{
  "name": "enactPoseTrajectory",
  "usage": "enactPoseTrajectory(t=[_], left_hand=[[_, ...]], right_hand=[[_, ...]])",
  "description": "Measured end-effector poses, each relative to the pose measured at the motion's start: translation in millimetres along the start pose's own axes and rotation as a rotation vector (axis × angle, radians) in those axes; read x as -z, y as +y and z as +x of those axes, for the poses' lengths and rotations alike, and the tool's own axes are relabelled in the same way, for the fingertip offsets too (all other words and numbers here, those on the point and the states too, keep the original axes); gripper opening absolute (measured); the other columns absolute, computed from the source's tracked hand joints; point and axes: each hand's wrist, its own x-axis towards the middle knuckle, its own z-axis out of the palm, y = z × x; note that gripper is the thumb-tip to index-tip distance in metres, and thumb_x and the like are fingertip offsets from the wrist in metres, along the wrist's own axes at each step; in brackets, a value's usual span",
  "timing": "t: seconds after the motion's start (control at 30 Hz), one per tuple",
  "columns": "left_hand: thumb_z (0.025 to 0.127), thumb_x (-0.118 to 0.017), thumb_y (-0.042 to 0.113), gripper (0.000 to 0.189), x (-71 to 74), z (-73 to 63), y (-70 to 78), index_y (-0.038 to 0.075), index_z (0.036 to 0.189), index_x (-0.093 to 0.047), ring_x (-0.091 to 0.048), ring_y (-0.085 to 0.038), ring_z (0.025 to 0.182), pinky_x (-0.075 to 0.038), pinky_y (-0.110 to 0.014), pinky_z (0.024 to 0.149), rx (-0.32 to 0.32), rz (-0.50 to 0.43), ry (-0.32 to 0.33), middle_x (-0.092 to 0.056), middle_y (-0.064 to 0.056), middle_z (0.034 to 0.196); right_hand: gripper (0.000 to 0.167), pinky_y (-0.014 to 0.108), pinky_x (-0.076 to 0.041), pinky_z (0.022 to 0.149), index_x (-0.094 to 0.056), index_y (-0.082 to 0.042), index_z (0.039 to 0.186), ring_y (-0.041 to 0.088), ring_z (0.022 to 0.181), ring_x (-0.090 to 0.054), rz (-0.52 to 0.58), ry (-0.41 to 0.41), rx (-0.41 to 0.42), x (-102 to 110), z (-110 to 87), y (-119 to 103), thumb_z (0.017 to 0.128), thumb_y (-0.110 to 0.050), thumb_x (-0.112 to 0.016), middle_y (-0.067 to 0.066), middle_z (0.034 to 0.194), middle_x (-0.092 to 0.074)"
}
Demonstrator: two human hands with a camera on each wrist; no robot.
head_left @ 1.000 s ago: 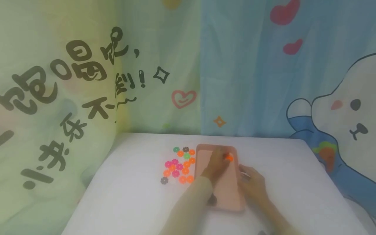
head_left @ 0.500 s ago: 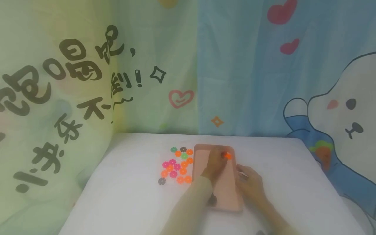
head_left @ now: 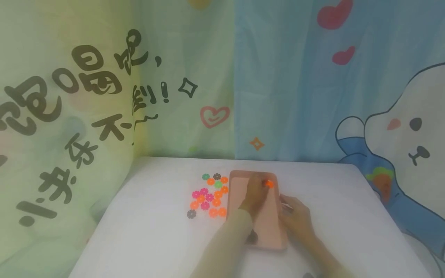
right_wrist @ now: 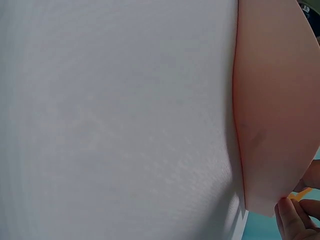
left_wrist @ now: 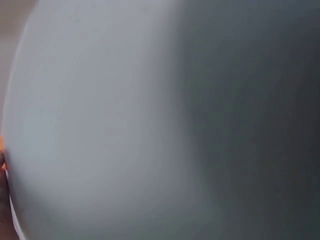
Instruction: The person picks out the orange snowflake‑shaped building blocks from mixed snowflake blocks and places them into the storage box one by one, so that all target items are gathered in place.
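A shallow pink tray [head_left: 269, 231] lies on the white table. Inside it, near its far right corner, my left hand [head_left: 256, 191] pinches an orange flower-shaped piece [head_left: 269, 184]; the fingertips are partly hidden. My right hand [head_left: 300, 216] holds the tray's right edge from outside. In the right wrist view, the tray's side wall [right_wrist: 275, 110] runs down to the fingers [right_wrist: 292, 220] at its rim. The left wrist view is mostly a blurred pale surface, with a bit of the hand [left_wrist: 4, 205] and an orange sliver at its left edge.
Left of the tray lie several flower-shaped pieces [head_left: 209, 197] in orange, pink, green and grey. A dark round spot [head_left: 252, 237] shows near the tray's front end. A printed curtain [head_left: 271, 96] hangs behind the table [head_left: 149, 231].
The head view has shifted slightly. The orange piece in my left hand has moved a little toward the tray's far edge. My right hand stays at the tray's right side.
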Motion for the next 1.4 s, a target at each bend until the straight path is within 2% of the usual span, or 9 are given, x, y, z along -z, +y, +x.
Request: enactPoseTrajectory(t=[0.2,0.3,0.43,0.53,0.7,0.9,1.1,1.2,1.4], left_hand=[[0.093,-0.063,0.009,0.025,12.7,0.9,2.0,0.017,0.116,-0.057,-0.055,-0.009,0.101,-0.047,-0.031,0.093,0.033,-0.085,-0.014,-0.057,0.007,0.107],[0.096,-0.057,0.021,0.021,27.6,1.2,12.3,0.025,0.117,-0.057,-0.054,-0.009,0.104,-0.046,-0.037,0.094,0.135,-0.235,-0.036,-0.057,0.012,0.11],[0.096,-0.059,0.017,0.023,48.9,14.0,26.5,0.017,0.119,-0.062,-0.055,-0.013,0.102,-0.046,-0.033,0.093,0.051,-0.267,0.031,-0.06,0.005,0.11],[0.089,-0.068,0.004,0.026,66.4,28.7,33.0,0.002,0.115,-0.065,-0.061,-0.018,0.098,-0.049,-0.023,0.089,-0.123,-0.132,0.109,-0.063,-0.008,0.107],[0.088,-0.071,0.007,0.03,102.3,37.9,38.4,0.0,0.117,-0.065,-0.064,-0.021,0.103,-0.05,-0.021,0.088,-0.122,-0.062,0.091,-0.064,-0.01,0.112],[0.088,-0.07,0.003,0.031,139.4,35.3,17.1,-0.001,0.118,-0.065,-0.063,-0.023,0.105,-0.051,-0.024,0.089,-0.09,-0.092,0.06,-0.064,-0.012,0.116],[0.084,-0.072,-0.002,0.027,173.0,17.8,-17.1,-0.002,0.11,-0.066,-0.063,-0.03,0.105,-0.052,-0.027,0.088,-0.111,-0.121,0.05,-0.066,-0.017,0.111],[0.082,-0.073,-0.004,0.028,185.1,6.0,-30.9,0.0,0.109,-0.067,-0.064,-0.027,0.103,-0.052,-0.025,0.087,-0.091,-0.139,0.043,-0.067,-0.012,0.108],[0.079,-0.073,-0.006,0.027,198.6,-9.6,-52.7,-0.005,0.105,-0.067,-0.063,-0.032,0.098,-0.054,-0.035,0.087,-0.083,-0.14,0.052,-0.066,-0.018,0.104]], right_hand=[[0.058,0.045,-0.048,0.095,-0.047,-0.01,0.142,0.032,0.125,-0.052,0.009,-0.008,0.013,-4,4.5,1,0.09,-0.018,-0.07,0.01,0.14,-0.05],[0.056,0.043,-0.05,0.094,-0.05,-0.008,0.139,0.031,0.121,-0.055,-0.002,0.013,0.081,-5,7.6,5,0.088,-0.016,-0.072,0.01,0.136,-0.054],[0.054,0.044,-0.05,0.092,-0.053,-0.007,0.136,0.03,0.119,-0.057,-0.022,0.032,0.13,-5,8.5,5,0.088,-0.019,-0.073,0.01,0.132,-0.057],[0.055,0.048,-0.049,0.094,-0.051,-0.009,0.138,0.031,0.122,-0.054,-0.03,0.014,0.082,-5,6.6,2,0.089,-0.023,-0.072,0.01,0.134,-0.055],[0.055,0.05,-0.048,0.095,-0.048,-0.012,0.142,0.032,0.126,-0.051,-0.05,-0.007,0.0,-4,4.6,-4,0.093,-0.03,-0.066,0.009,0.139,-0.052],[0.054,0.052,-0.045,0.097,-0.046,-0.013,0.144,0.033,0.128,-0.048,-0.095,-0.017,-0.035,-1,6.7,-6,0.095,-0.032,-0.062,0.01,0.142,-0.049],[0.056,0.055,-0.042,0.1,-0.044,-0.014,0.145,0.035,0.131,-0.043,-0.126,-0.037,-0.079,-5,12.2,0,0.094,-0.029,-0.063,0.01,0.143,-0.047],[0.056,0.056,-0.042,0.1,-0.043,-0.014,0.145,0.036,0.131,-0.043,-0.123,-0.038,-0.108,-6,12.6,3,0.095,-0.028,-0.063,0.011,0.143,-0.047],[0.058,0.055,-0.042,0.099,-0.042,-0.014,0.146,0.036,0.131,-0.043,-0.141,-0.049,-0.103,-6,12.8,5,0.093,-0.022,-0.064,0.012,0.145,-0.046]])
